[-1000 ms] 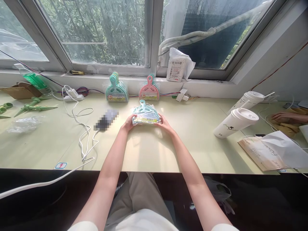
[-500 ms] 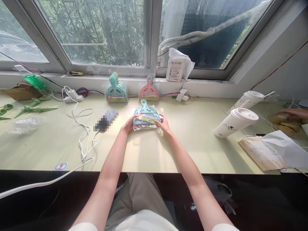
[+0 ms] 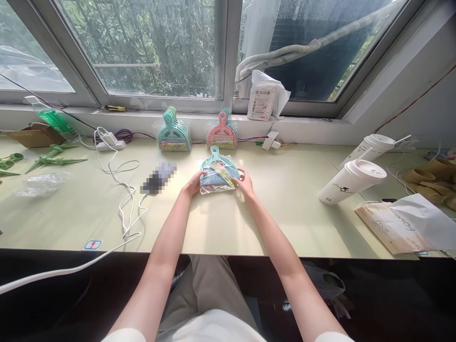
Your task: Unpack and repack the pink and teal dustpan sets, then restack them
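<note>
A turquoise mini dustpan and brush set (image 3: pixel 212 177) in clear plastic wrap stands at the middle of the table. Its round handle loop points toward the window, and the blue bristles face me. Across the bristles lies a slanted yellow-green label strip (image 3: pixel 223 174). My left hand (image 3: pixel 194 183) grips the left edge of the pack, thumb on its front. At the right edge, my right hand (image 3: pixel 245 182) holds the pack near the lower end of the label. Behind it, a row of turquoise dustpan sets (image 3: pixel 172 133) and a pink-fronted row (image 3: pixel 222 133) lean near the sill.
White cables (image 3: pixel 123 209) and a blurred-out device (image 3: pixel 158 178) lie left. Green plastic parts (image 3: pixel 53 159), crumpled film (image 3: pixel 41 184) and a bottle (image 3: pixel 53 116) are farther left. To the right stand two white cups (image 3: pixel 351 183) and a tissue pack (image 3: pixel 399 225).
The label strip has turned from nearly level to a steep slant, down to the right. A person's hand at the far right edge has left the view.
</note>
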`<action>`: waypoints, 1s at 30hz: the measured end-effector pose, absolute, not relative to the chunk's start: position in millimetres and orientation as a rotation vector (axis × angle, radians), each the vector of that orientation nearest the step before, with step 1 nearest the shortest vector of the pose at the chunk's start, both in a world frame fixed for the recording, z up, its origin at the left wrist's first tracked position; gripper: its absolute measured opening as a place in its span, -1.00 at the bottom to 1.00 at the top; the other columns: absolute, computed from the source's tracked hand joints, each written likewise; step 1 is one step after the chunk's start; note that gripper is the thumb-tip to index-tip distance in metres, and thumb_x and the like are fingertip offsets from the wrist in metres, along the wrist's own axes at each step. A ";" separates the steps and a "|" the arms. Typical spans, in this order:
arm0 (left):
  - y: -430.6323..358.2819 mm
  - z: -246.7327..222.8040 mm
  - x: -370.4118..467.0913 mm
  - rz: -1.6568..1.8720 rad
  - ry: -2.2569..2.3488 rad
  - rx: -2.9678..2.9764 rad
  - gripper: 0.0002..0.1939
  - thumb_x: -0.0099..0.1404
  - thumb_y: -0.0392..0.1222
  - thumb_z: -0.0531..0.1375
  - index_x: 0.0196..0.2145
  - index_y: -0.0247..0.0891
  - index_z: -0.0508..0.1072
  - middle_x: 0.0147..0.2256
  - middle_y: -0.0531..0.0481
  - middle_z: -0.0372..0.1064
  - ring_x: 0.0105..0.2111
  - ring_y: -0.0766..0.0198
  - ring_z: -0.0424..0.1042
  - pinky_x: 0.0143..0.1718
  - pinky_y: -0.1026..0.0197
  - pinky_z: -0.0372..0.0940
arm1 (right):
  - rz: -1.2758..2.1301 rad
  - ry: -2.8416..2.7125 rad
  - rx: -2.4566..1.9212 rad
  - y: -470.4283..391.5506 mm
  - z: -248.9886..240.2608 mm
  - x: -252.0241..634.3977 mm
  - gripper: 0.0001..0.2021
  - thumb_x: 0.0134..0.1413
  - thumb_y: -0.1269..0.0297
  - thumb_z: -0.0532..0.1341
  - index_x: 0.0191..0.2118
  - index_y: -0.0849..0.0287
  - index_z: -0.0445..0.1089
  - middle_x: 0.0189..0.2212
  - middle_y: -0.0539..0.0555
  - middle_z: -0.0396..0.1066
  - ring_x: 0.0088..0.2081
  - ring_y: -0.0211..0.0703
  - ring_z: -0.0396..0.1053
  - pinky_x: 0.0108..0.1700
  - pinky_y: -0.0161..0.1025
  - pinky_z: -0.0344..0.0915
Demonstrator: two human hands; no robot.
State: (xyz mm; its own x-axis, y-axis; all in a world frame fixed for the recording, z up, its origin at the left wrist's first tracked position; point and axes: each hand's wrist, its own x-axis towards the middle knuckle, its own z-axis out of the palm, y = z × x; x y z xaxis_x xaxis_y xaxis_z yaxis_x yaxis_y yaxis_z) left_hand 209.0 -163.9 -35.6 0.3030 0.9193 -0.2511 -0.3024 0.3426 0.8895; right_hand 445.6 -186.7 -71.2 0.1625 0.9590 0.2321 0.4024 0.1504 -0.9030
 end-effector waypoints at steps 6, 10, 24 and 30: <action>-165.6 -33.9 214.9 0.968 0.926 0.773 -0.62 0.21 -0.22 0.19 -0.01 -0.36 0.37 -0.33 -0.14 0.52 -0.39 0.12 0.53 -0.38 0.14 0.47 | -0.035 -1.661 -1.610 -211.1 -47.3 429.6 -0.67 0.20 0.20 0.15 0.06 0.14 0.29 0.04 0.26 0.32 0.02 0.06 0.31 0.01 -0.03 0.21; -168.2 -28.9 217.4 1.038 0.917 0.676 -0.59 0.26 -0.21 0.15 0.04 -0.39 0.34 -0.30 -0.18 0.53 -0.35 0.12 0.55 -0.32 0.15 0.47 | -0.252 -2.018 -1.437 -220.1 -39.9 414.7 -0.76 0.29 0.30 0.07 -0.03 0.08 0.42 -0.04 0.18 0.43 0.01 0.04 0.31 0.07 -0.03 0.12; -167.9 -29.5 216.9 1.100 0.876 0.640 -0.58 0.27 -0.23 0.12 0.07 -0.41 0.37 -0.22 -0.19 0.55 -0.22 0.08 0.55 -0.17 0.12 0.45 | -0.203 -2.032 -1.186 -210.5 -44.0 436.4 -0.70 0.22 0.53 0.09 -0.22 0.05 0.53 -0.17 0.10 0.50 -0.11 -0.05 0.40 0.01 -0.05 0.25; -166.2 -34.6 214.2 1.063 0.863 0.641 -0.56 0.26 -0.18 0.14 0.06 -0.42 0.36 -0.21 -0.22 0.54 -0.22 0.07 0.55 -0.10 0.08 0.44 | 0.159 -1.926 -0.986 -207.8 -42.5 436.5 -0.76 0.24 0.39 0.11 -0.27 0.05 0.53 -0.23 0.04 0.50 -0.21 -0.14 0.47 -0.12 -0.19 0.40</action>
State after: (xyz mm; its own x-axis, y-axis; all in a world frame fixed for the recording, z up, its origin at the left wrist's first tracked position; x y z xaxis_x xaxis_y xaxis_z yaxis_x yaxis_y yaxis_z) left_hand 214.2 -166.2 -34.6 0.2282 0.9298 -0.2889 -0.4740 0.3653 0.8012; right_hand 436.5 -207.8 -42.5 -0.2408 0.6915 0.6811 0.5703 0.6686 -0.4772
